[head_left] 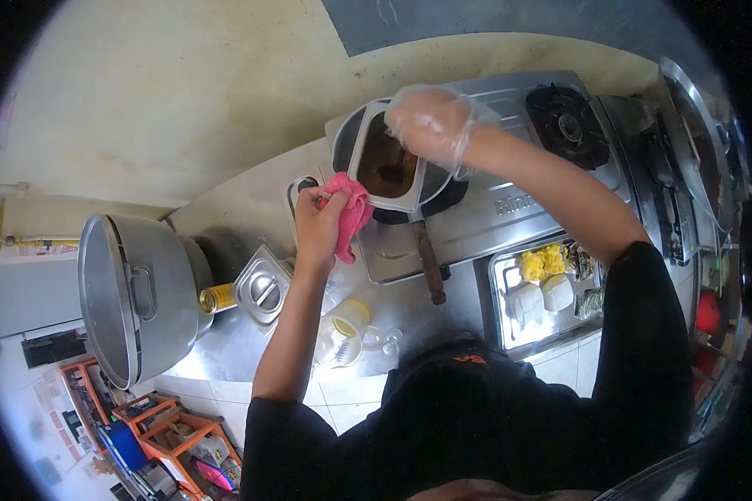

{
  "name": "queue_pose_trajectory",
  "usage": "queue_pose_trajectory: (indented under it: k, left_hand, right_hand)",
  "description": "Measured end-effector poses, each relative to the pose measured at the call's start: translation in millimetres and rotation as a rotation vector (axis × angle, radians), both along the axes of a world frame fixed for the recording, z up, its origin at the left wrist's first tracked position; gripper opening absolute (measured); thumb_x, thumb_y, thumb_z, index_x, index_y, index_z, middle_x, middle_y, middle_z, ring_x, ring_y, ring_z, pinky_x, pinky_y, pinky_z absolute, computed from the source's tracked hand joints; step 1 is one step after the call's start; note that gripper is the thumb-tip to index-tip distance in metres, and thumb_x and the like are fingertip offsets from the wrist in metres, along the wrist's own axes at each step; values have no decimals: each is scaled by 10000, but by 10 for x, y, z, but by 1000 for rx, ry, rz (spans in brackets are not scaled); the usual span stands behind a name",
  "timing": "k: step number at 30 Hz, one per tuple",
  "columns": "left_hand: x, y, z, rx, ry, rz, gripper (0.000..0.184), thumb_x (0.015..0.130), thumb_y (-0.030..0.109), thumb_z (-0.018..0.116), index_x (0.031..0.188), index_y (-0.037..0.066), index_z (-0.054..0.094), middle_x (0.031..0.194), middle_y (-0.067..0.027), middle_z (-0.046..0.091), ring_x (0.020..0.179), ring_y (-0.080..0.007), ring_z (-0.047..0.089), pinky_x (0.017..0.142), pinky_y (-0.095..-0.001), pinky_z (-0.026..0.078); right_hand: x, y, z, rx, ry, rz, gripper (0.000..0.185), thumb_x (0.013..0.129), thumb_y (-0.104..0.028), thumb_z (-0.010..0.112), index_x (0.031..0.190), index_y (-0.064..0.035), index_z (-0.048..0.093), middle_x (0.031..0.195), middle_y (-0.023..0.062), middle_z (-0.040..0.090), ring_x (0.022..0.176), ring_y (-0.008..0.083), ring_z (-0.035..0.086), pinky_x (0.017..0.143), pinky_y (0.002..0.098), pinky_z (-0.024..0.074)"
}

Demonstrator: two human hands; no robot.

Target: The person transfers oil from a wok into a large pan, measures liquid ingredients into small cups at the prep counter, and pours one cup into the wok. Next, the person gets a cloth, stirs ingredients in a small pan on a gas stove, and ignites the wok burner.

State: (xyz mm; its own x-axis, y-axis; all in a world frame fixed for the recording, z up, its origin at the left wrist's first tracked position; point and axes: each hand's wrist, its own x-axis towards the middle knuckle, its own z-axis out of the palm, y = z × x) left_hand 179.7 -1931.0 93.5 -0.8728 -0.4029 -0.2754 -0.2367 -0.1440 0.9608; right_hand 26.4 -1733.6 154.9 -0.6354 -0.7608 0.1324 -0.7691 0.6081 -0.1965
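My left hand [319,219] is closed on a pink cloth [353,219], which presses against the near left edge of a rectangular metal pan [395,203]. Dark brown liquid [382,171] lies inside the pan, with a darker shape in it. My right hand [430,125], in a clear plastic glove, is curled over the pan's right rim. Its fingertips and anything they hold are hidden. Beneath the pan is a round pot [343,150] on the stove, with a brown wooden handle [428,260] pointing toward me.
A steel lid [263,288], a yellow can [217,298] and a big aluminium pot [134,292] stand on the left. A whitish jug [344,326] is near the counter's front. On the right are a food tray [518,336] and a second burner [569,128].
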Motion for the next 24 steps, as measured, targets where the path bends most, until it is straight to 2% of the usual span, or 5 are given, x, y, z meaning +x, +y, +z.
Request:
queue_pose_trajectory:
  k: [3, 15, 19, 22, 24]
  left_hand:
    - [-4, -33, -77, 0, 18, 0, 306, 860, 147, 699, 1026, -11, 496, 874, -115, 624, 695, -151, 637, 580, -266, 526]
    - [16, -20, -53, -9, 13, 8, 307, 861, 166, 700, 1014, -16, 507, 874, -116, 622, 679, -144, 627, 570, -258, 520]
    - [-5, 6, 18, -27, -4, 3, 297, 861, 160, 697, 1003, -19, 509, 875, -114, 619, 698, -142, 625, 590, -259, 522]
    - [44, -13, -77, -2, 16, 11, 290, 858, 155, 697, 996, -21, 513, 869, -112, 614, 709, -143, 623, 595, -260, 522]
    - [30, -46, -108, -72, 14, -30, 283, 863, 146, 694, 999, -24, 514, 872, -114, 615, 717, -146, 625, 609, -262, 525]
  right_hand:
    - [-186, 136, -2, -294, 183, 96, 82, 764, -135, 585, 801, -79, 632, 866, 158, 636, 849, 379, 609, 737, 463, 501]
    - [-248, 204, -91, -356, 281, 231, 141, 769, -146, 628, 898, -88, 634, 908, 114, 657, 814, 335, 620, 724, 427, 517]
    - [-156, 95, -156, -24, 127, 134, 131, 773, -145, 642, 883, -78, 622, 894, 105, 654, 811, 333, 619, 718, 415, 517]
    - [-31, 123, -79, -447, -111, 129, 106, 781, -143, 637, 854, -67, 634, 866, 130, 650, 820, 341, 626, 729, 422, 521]
    - [101, 40, 10, 51, 68, 85, 85, 776, -125, 636, 822, -55, 625, 848, 157, 643, 803, 351, 625, 730, 412, 522]
